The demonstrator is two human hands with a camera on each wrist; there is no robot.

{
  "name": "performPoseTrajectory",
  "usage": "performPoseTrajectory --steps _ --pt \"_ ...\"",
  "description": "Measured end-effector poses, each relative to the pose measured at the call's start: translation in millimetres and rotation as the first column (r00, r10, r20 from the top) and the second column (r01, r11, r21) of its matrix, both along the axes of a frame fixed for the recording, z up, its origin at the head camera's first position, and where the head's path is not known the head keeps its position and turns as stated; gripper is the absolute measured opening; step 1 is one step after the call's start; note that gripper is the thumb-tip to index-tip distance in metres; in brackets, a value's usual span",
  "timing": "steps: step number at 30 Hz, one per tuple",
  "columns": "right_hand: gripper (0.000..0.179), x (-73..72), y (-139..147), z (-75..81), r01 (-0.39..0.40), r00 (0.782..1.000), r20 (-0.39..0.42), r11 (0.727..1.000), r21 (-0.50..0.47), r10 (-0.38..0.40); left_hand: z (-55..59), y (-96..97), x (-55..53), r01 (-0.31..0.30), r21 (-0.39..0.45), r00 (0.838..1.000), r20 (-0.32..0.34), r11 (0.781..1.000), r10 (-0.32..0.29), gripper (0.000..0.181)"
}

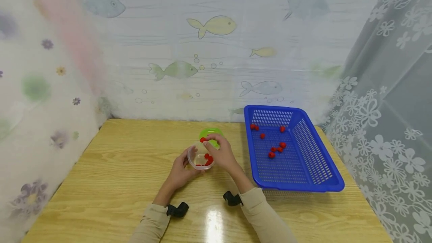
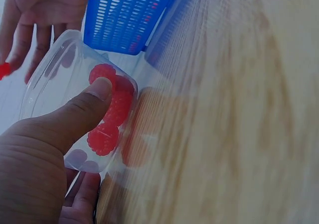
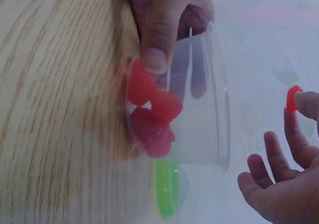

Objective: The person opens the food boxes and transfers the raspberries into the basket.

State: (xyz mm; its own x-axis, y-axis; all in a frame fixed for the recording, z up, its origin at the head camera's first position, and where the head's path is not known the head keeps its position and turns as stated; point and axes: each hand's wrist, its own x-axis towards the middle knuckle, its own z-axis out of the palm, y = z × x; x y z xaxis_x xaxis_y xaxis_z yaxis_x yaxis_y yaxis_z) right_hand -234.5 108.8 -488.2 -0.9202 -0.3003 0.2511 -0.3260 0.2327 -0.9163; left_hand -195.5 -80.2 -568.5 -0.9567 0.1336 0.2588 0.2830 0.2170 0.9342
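Observation:
A clear plastic container with several red raspberries at its bottom stands on the wooden table. My left hand grips it from the left side, thumb across the near wall in the left wrist view. My right hand pinches one raspberry between thumb and index finger, just above the container's rim; the other fingers are spread. Behind the container lies a green lid, partly covered by the right hand.
To the right stands a blue plastic basket with slotted walls. Several more raspberries lie scattered on its floor. A patterned curtain hangs along the table's far edge, and a lace curtain hangs at the right.

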Motion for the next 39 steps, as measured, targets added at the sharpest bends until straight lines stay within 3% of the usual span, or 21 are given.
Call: performPoseTrajectory --steps 9,13,22,27,35,39 --pt "0.021 15.2 1.4 19.4 -0.013 1.0 0.001 0.99 -0.141 0.014 1.3 0.5 0.2 0.007 0.006 1.0 -0.016 1.0 -0.006 0.093" --pt "0.023 19.5 5.2 25.9 -0.049 0.999 -0.017 0.989 -0.141 0.047 1.1 -0.2 0.7 0.004 -0.007 1.0 -0.011 1.0 -0.004 0.092" --pt "0.02 35.9 20.4 57.6 -0.094 0.993 -0.089 0.988 -0.119 0.083 2.0 -0.6 1.4 -0.005 -0.001 1.0 0.003 1.0 0.005 0.094" --pt "0.016 40.4 43.9 71.0 -0.094 0.99 -0.113 0.993 -0.078 0.085 8.3 3.6 4.6 -0.019 0.001 1.0 0.01 1.0 0.019 0.095" --pt "0.018 44.0 104.1 88.7 -0.085 0.99 -0.112 0.996 -0.02 0.082 31.5 8.6 16.7 0.0 0.006 1.0 0.022 1.0 0.0 0.094" --pt "0.019 39.1 135.6 95.9 -0.043 0.994 -0.105 0.999 -0.004 0.043 18.6 7.2 11.3 -0.017 0.009 1.0 0.005 1.0 0.017 0.095"
